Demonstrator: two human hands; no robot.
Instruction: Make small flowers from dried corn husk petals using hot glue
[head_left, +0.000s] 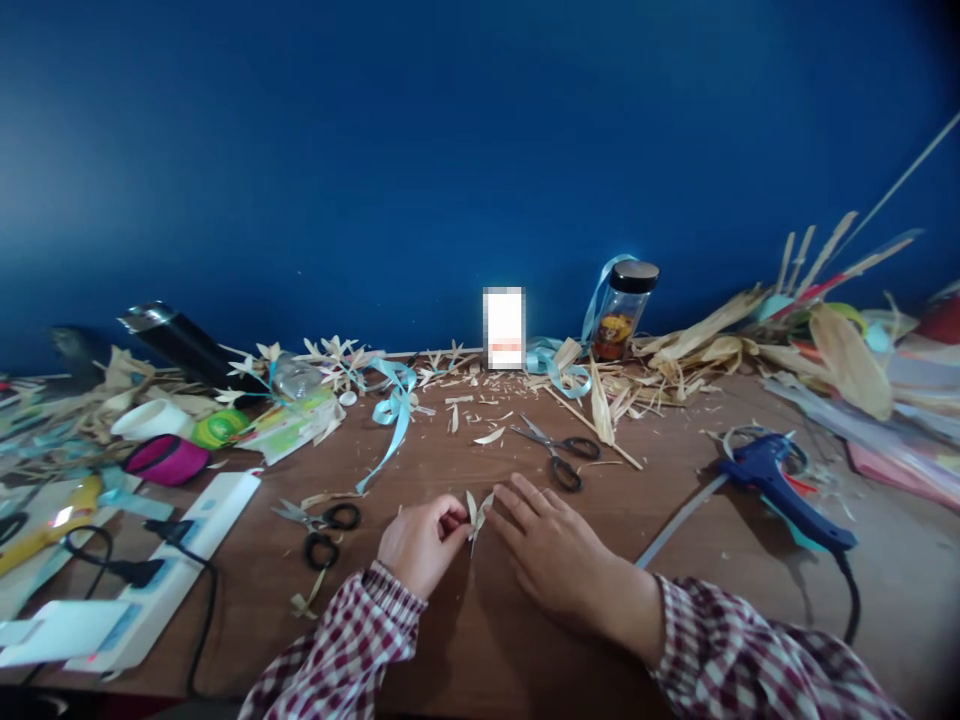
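Between my two hands is a small corn husk flower with pale, pointed petals. My left hand pinches it at its left side, thumb and forefinger together. My right hand lies palm down on the table with its fingers stretched out, the fingertips close by the petals on the right; whether they touch is unclear. One pair of black-handled scissors lies beyond my right hand, blades toward the left. Another pair of scissors rests left of my left hand.
A blue glue gun with a cord lies at the right. Dried corn husks, a lidded jar and blue ribbon line the back. At the left are a white power strip, a magenta roll and a black bottle.
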